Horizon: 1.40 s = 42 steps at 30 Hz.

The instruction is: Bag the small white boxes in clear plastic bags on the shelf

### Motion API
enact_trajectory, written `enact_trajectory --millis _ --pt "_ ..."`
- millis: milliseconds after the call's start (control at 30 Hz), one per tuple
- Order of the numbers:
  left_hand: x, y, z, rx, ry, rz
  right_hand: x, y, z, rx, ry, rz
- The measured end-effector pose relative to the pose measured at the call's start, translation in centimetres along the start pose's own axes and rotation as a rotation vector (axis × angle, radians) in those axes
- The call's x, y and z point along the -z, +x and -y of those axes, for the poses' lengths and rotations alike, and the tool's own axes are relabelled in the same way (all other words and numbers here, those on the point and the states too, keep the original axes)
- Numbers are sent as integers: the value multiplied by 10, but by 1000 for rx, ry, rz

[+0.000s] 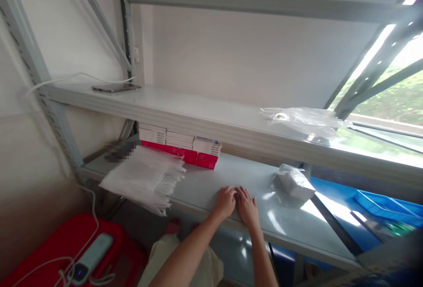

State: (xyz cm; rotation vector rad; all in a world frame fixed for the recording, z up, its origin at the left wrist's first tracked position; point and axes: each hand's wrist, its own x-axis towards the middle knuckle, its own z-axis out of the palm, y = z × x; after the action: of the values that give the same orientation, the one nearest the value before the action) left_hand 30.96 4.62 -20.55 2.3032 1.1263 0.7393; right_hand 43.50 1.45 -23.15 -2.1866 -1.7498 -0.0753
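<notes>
My left hand (pixel 227 201) and my right hand (pixel 247 208) rest side by side, nearly touching, near the front of the grey lower shelf (pixel 198 185). The fingers of my right hand lie flat on the surface, thumb apart. Those of my left hand are slightly bent, and I see nothing held in either hand. Beyond my left hand stand stacked white boxes (pixel 180 139) above red boxes (pixel 188 155). A pile of clear plastic bags (pixel 142 177) overhangs the shelf's edge on the left. To the right sits a white box in clear plastic (pixel 294 183).
Above, the upper shelf (pixel 198 111) carries a flat phone-like device (pixel 116 87) and crumpled clear plastic (pixel 304 122). A red stool (pixel 62 238) at lower left bears a pale power bank (pixel 92 256) with white cables. A blue tray (pixel 386 203) lies at right, beyond the rack.
</notes>
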Motion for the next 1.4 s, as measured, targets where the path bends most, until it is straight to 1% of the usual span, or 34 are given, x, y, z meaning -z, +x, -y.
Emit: enact_trajectory --millis 133,200,367,433,500,567,633,700,800,867,900,967,1033,1100,1167,1333,1400 --pt "5 -23 1 -104 44 72 4 -2 4 7 6 10" --pt "9 -34 2 -128 64 102 5 -2 5 -3 2 17" --pt "27 -54 4 -76 24 129 6 -2 7 -27 4 10" --pt "39 -60 7 -56 -12 132 7 -2 9 -42 8 7" --pt "56 -68 10 -51 -24 103 8 -2 10 -53 16 5" --pt "79 -79 16 -76 12 15 10 -3 11 -56 28 -6" --pt "108 -90 24 -97 82 -123 11 -3 11 -53 45 -23" --pt "141 -101 36 -76 151 -264 14 -4 10 -42 71 -36" --pt "187 -117 61 33 292 -452 17 -5 7 -30 116 -43" --pt "210 -126 80 147 406 -555 18 -5 6 -28 140 -53" --pt "219 -130 89 199 456 -580 18 -5 6 -31 148 -59" --pt "231 -137 104 274 545 -559 17 -5 7 -43 154 -71" --pt "238 -142 112 306 639 -477 16 -6 7 -52 152 -83" --pt "242 -145 115 325 733 -393 14 -6 8 -46 146 -93" --pt "246 -146 115 344 796 -348 13 -7 8 -33 139 -104" --pt "258 -148 112 392 793 -369 11 -7 7 -13 129 -124" --pt "260 -148 115 399 785 -357 10 -8 6 -4 132 -129"
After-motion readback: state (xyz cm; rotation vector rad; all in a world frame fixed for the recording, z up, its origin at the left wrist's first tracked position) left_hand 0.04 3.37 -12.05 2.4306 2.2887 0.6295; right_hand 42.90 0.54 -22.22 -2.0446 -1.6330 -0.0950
